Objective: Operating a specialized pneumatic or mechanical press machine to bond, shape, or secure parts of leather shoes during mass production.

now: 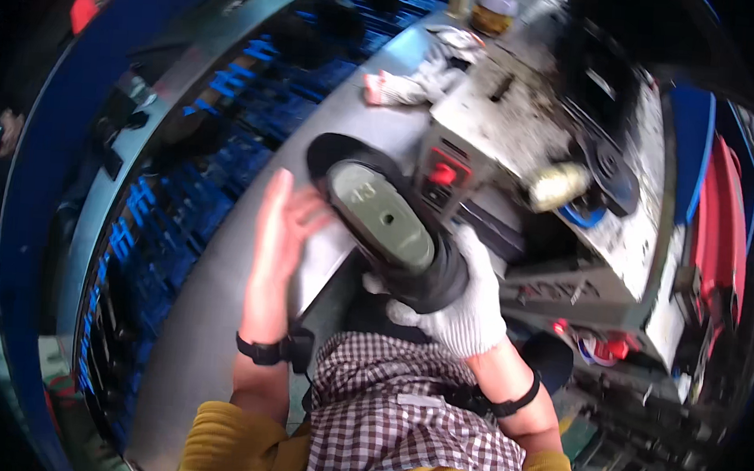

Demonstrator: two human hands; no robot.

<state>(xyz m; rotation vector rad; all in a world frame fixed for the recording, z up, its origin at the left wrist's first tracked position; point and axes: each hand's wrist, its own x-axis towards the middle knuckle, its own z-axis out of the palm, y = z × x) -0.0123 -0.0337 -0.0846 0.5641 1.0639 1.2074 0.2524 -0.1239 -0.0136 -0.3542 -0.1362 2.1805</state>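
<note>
A black shoe on a grey-green last sits in front of my chest, sole side turned up. My right hand, in a white knit glove, grips the shoe from below at its heel end. My left hand is bare, its fingers spread, and rests beside the toe end of the shoe, touching or almost touching it. Both wrists carry black straps.
A grey metal bench runs under my hands. A worn machine with a red switch stands to the right. White gloves lie further back. A blue rack conveyor curves along the left.
</note>
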